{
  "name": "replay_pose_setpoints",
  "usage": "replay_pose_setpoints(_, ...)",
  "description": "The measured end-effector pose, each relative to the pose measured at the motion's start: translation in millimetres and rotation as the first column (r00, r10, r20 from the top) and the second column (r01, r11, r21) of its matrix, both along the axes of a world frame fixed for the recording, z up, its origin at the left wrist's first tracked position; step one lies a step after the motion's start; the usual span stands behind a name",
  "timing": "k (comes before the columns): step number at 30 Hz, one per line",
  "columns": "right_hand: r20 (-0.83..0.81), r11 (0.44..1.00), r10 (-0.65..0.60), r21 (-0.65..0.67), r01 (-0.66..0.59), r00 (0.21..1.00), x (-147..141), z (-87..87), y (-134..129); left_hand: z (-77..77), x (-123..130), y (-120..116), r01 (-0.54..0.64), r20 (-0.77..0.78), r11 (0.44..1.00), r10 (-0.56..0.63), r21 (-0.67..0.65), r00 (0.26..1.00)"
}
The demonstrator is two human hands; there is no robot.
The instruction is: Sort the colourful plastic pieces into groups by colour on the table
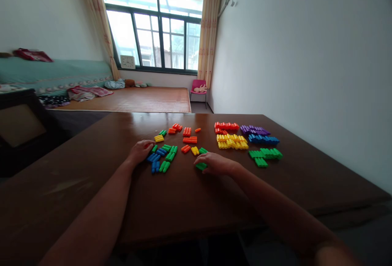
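Observation:
My left hand (142, 152) rests on the table with its fingers curled at a small green plastic piece (154, 148). Beside it lie blue pieces (155, 166) and joined green pieces (165, 166). My right hand (217, 163) has thumb and fingers closed around a green toy block of joined ribbed tubes (201, 166), partly hidden by the fingers. Just beyond it are another green piece (203, 150) and a yellow one (195, 150). Orange blocks (190, 139) and a yellow block (159, 138) lie farther back between the hands.
At the right of the brown table (171, 204) sit rows of joined blocks: red (226, 126), yellow (232, 141), purple (254, 130), blue (263, 139) and green (266, 154). A single orange piece (197, 130) lies apart. A bed (153, 98) stands behind the table.

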State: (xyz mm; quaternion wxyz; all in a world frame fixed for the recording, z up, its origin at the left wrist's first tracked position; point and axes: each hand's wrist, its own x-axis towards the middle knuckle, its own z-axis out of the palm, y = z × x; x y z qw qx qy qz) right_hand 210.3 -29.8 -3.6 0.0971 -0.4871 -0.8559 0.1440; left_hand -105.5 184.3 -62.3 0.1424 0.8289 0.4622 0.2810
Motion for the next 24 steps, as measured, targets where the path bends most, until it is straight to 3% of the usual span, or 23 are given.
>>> replay_pose_setpoints(3, -0.02, 0.978, -0.189, 0.085, 0.19, 0.982, 35, 8.9, -18, 0.9, 0, 2, -0.002, 0.009, 1.0, 0.002, -0.015, 1.0)
replay_pose_setpoints(7, -0.021, 0.844, -0.5, 0.211, 0.493, 0.866, 127, 31.2, -44, -0.6, 0, 4, -0.013, -0.003, 1.0, 0.013, 0.003, 1.0)
replay_pose_setpoints(9, 0.062, 0.779, -0.618, 0.186, 0.599, 0.784, 172, 36.5, -53, -1.7, 0, 6, -0.009, -0.004, 1.0, 0.009, 0.014, 1.0)
replay_pose_setpoints(12, 0.177, 0.742, -0.668, 0.08, 0.665, 0.723, 215, 32.3, -61, -1.9, 0, 7, -0.004, -0.002, 1.0, 0.005, 0.017, 1.0)
replay_pose_setpoints(17, 0.266, 0.724, -0.676, 0.059, 0.688, 0.688, 231, 17.7, -64, 0.7, 1, 4, -0.019, -0.016, 1.0, 0.02, 0.023, 1.0)
replay_pose_setpoints(21, 0.229, 0.693, -0.719, 0.163, 0.703, 0.656, 223, 18.7, -60, -0.7, 3, 3, -0.017, -0.041, 0.999, 0.019, 0.044, 0.999)
replay_pose_setpoints(24, 0.155, 0.755, -0.654, 0.198, 0.625, 0.74, 189, 23.6, -43, -3.3, 5, 4, -0.048, -0.068, 0.998, 0.052, 0.052, 0.996)
